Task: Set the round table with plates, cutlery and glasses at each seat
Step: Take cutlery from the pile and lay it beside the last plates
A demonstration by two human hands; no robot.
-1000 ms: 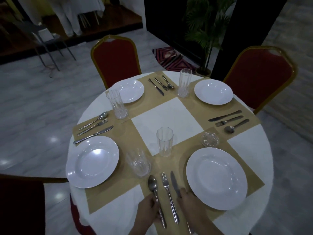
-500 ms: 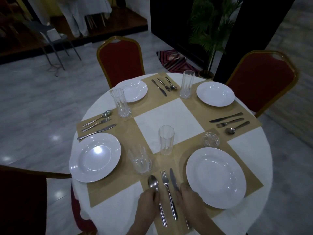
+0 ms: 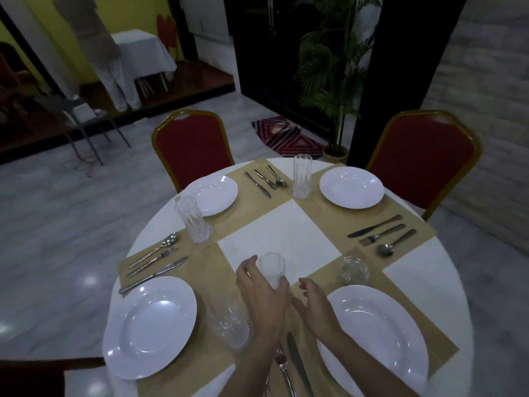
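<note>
My left hand (image 3: 262, 296) is wrapped around a clear tumbler (image 3: 271, 269) near the middle of the round table (image 3: 455, 285). My right hand (image 3: 315, 308) hovers beside it, fingers apart, holding nothing. White plates lie at the near left (image 3: 150, 328), near right (image 3: 375, 336), far left (image 3: 210, 194) and far right (image 3: 351, 187). Another tall glass (image 3: 227, 325) stands between the near-left plate and my left arm. A fork (image 3: 282, 365) and knife (image 3: 297, 365) lie under my arms. A small low glass (image 3: 353, 270) sits above the near-right plate.
Cutlery sets lie at the left (image 3: 154, 263), far (image 3: 264, 180) and right (image 3: 382, 234) seats, with tall glasses at the far left (image 3: 194, 220) and far (image 3: 302, 176). Two red chairs (image 3: 191, 147) (image 3: 423, 159) stand behind the table; a third chair's back (image 3: 31, 376) is at my lower left.
Both hands left the cutlery in front of me and moved forward. My left hand took hold of the tumbler near the table's middle; the view tilted upward.
</note>
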